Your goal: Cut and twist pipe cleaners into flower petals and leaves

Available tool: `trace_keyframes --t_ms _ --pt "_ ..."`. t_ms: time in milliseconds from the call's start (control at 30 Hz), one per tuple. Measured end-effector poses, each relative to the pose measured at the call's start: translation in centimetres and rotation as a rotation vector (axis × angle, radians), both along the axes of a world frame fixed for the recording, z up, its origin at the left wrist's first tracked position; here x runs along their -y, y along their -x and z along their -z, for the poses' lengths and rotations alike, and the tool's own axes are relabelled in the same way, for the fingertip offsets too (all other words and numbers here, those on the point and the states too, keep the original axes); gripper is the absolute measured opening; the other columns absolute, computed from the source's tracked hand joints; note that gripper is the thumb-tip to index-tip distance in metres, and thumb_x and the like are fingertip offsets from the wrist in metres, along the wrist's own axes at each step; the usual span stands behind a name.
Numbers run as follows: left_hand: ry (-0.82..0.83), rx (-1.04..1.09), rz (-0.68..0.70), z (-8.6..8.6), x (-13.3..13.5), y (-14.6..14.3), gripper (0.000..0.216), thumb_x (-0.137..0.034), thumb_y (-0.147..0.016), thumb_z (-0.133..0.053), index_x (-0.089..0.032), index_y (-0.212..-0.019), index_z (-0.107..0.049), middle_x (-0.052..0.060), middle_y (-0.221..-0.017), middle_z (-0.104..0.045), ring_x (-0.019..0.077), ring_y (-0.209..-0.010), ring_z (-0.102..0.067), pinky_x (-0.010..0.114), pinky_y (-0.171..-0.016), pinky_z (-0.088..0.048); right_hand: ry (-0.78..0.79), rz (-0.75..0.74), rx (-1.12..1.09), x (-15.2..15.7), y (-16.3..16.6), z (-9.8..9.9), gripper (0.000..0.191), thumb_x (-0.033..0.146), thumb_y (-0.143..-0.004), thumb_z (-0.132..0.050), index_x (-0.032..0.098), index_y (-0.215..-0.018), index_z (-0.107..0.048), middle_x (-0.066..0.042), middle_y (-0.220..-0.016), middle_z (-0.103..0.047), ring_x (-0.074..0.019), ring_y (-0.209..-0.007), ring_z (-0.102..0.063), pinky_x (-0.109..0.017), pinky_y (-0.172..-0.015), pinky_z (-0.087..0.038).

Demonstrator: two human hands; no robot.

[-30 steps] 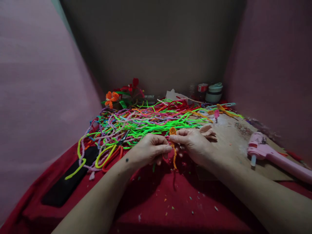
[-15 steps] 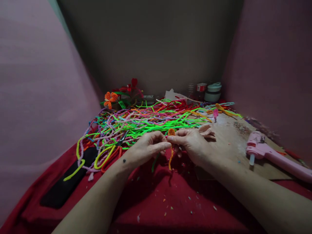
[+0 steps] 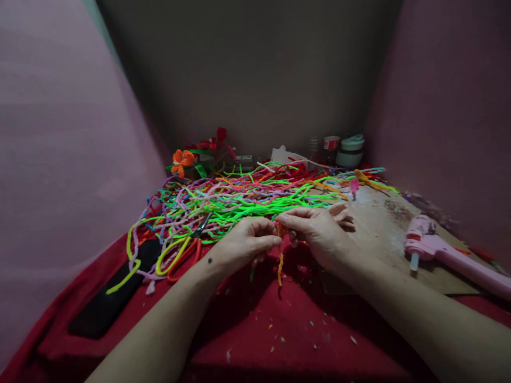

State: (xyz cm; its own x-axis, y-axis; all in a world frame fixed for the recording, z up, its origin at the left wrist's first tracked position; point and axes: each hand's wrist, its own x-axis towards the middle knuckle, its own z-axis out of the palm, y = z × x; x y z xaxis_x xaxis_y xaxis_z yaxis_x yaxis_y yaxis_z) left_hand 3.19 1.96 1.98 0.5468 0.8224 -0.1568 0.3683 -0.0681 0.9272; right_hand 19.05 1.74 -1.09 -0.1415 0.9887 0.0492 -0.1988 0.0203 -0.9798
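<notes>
Above the near middle of the counter [image 3: 295,346], which is covered in red cloth, the head view shows two bare hands meeting over an orange fuzzy strip [image 3: 280,268]. The right hand [image 3: 315,229] has its grip closed on the upper part of this strip, pinching it between thumb and fingers, while the lower end dangles over the cloth. The left hand [image 3: 249,242] is bent with its thumb tip right at the strip's left edge; whether its grip grasps the strip or only rests against it, I cannot tell. A short green strand [image 3: 252,274] shows just below the left hand. Farther back spreads a tangled pile of colored fuzzy stems [image 3: 255,206], bright green at its near side. To the left lie scissors [image 3: 198,232] with a yellow and an orange handle, and nearer, a flat black object [image 3: 96,314] partly under a yellow stem. At the far left stands an orange flower [image 3: 182,162]; at the far right, a pale lidded container [image 3: 350,155]. On the right, a pink glue gun [image 3: 433,246] lies on a brown board [image 3: 377,223], and folded beige pieces [image 3: 340,213] sit just beyond the right hand.
</notes>
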Motion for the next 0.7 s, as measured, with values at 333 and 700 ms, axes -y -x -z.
trace_keyframes --t_ms 333,700 --pt "0.006 -0.014 0.084 -0.22 0.08 0.15 0.022 -0.032 -0.074 -0.056 -0.015 -0.062 -0.048 -0.006 -0.051 -0.039 0.0045 -0.043 -0.030 0.020 -0.043 -0.023 -0.003 0.150 0.004 0.63 0.47 0.02 0.024 0.035 -0.065 -0.066 0.015 -0.057 -0.054 0.006 -0.042 -0.044 -0.0052 -0.035 -0.034 -0.021 -0.036 -0.022" --pt "0.032 0.016 0.051 -0.32 -0.01 0.53 0.024 -0.035 -0.072 -0.057 -0.014 -0.061 -0.050 -0.005 -0.046 -0.039 0.0048 -0.040 -0.032 0.019 -0.040 -0.024 0.085 -0.078 -0.194 -0.08 -0.05 -0.27 0.020 0.029 -0.059 -0.073 0.014 -0.066 -0.062 0.001 -0.054 -0.056 -0.0079 -0.045 -0.049 -0.023 -0.045 -0.039"
